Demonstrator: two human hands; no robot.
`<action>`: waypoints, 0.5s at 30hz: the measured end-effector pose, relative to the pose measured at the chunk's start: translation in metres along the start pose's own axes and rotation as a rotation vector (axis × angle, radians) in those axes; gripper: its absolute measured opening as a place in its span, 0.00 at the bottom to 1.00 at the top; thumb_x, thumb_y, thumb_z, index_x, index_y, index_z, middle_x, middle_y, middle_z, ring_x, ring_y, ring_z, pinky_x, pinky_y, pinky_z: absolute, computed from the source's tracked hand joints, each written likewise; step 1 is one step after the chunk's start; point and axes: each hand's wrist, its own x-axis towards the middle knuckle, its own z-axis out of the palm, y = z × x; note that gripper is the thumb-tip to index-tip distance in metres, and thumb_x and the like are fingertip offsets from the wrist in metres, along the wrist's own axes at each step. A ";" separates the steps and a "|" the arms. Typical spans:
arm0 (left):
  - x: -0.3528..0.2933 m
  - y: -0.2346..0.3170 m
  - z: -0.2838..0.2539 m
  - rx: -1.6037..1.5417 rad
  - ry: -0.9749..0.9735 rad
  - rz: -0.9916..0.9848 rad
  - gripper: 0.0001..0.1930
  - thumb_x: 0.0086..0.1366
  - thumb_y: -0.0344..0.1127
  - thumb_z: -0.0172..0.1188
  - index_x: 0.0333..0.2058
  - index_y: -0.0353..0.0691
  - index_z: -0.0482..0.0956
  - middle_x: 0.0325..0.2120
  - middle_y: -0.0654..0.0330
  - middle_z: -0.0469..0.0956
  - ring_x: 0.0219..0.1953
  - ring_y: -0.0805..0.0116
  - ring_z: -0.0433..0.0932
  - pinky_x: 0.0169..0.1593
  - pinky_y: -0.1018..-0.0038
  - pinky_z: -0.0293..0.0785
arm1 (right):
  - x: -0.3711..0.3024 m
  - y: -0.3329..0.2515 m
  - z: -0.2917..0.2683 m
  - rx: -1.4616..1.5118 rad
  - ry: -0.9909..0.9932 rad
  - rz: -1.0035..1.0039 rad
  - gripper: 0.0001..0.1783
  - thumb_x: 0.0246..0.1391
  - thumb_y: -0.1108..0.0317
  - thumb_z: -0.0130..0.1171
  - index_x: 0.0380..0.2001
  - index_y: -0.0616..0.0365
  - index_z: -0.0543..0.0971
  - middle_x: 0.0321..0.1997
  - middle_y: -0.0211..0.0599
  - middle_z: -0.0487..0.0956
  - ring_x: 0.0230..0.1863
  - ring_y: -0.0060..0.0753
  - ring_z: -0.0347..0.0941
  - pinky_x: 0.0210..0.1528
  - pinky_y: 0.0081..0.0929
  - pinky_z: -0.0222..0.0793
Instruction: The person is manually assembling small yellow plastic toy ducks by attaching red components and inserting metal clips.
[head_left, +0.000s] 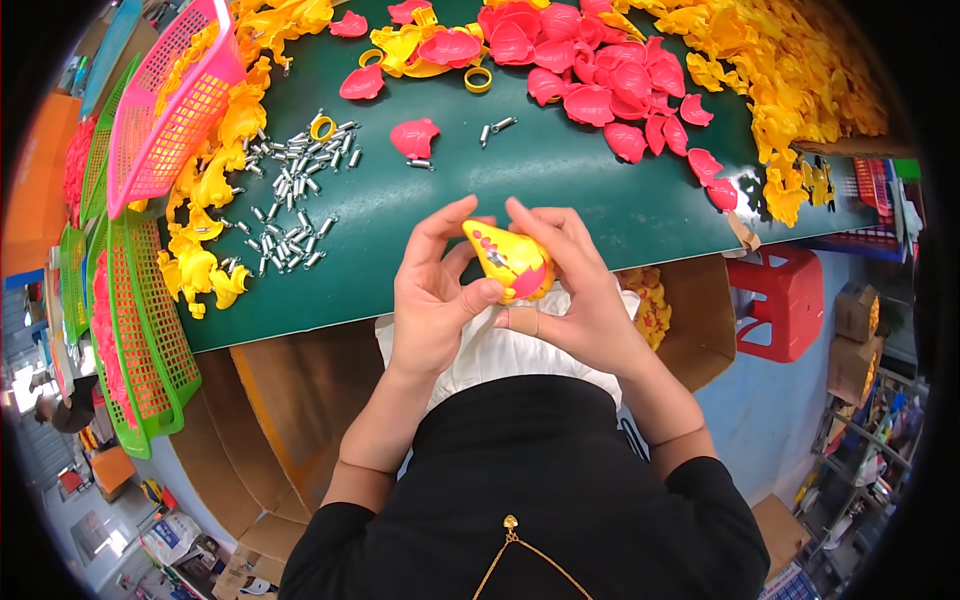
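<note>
Yellow pointed piece (507, 257) with pink patch sat between hands by green table's (400, 215) near edge; left hand (432, 290) gripped it, thumb against side; right hand (582, 290) curled around other side; metal springs (290, 243) lay leftward.

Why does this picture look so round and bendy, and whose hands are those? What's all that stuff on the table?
There's no robot here, just a person's two bare hands: the left hand and the right hand. The camera sits on the person's head and looks down. Its wide fisheye lens makes straight edges curve.

Between them, the hands hold a small yellow-and-pink piece, pointed at one end.

On the green table are lots of silver springs, pink curved shells, yellow rings and heaps of yellow pieces. A pink basket is on the left.
</note>
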 end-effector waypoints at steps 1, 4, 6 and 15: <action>-0.004 0.001 0.005 -0.094 0.066 -0.067 0.34 0.53 0.25 0.69 0.59 0.35 0.65 0.51 0.58 0.66 0.54 0.65 0.70 0.55 0.70 0.75 | 0.000 0.000 0.000 0.091 0.047 0.012 0.42 0.41 0.77 0.71 0.62 0.62 0.66 0.54 0.39 0.66 0.57 0.32 0.66 0.55 0.30 0.70; -0.004 -0.001 0.001 -0.184 0.020 -0.159 0.32 0.54 0.27 0.69 0.57 0.35 0.67 0.52 0.59 0.66 0.55 0.67 0.69 0.56 0.70 0.73 | -0.001 0.005 -0.004 0.317 0.148 0.096 0.39 0.39 0.82 0.70 0.59 0.64 0.69 0.53 0.40 0.68 0.54 0.32 0.70 0.55 0.30 0.74; -0.003 -0.004 -0.007 -0.122 0.014 -0.109 0.31 0.53 0.29 0.71 0.55 0.35 0.70 0.51 0.59 0.67 0.53 0.68 0.72 0.55 0.71 0.72 | -0.004 0.012 -0.007 0.281 0.079 0.028 0.33 0.38 0.81 0.71 0.53 0.66 0.74 0.49 0.41 0.72 0.51 0.33 0.73 0.53 0.30 0.76; -0.001 -0.005 -0.004 -0.067 -0.056 0.059 0.27 0.48 0.31 0.74 0.48 0.34 0.76 0.48 0.53 0.75 0.52 0.64 0.75 0.56 0.71 0.72 | -0.005 0.032 -0.001 0.486 0.094 -0.037 0.34 0.35 0.80 0.74 0.51 0.67 0.75 0.47 0.43 0.74 0.51 0.34 0.73 0.53 0.31 0.75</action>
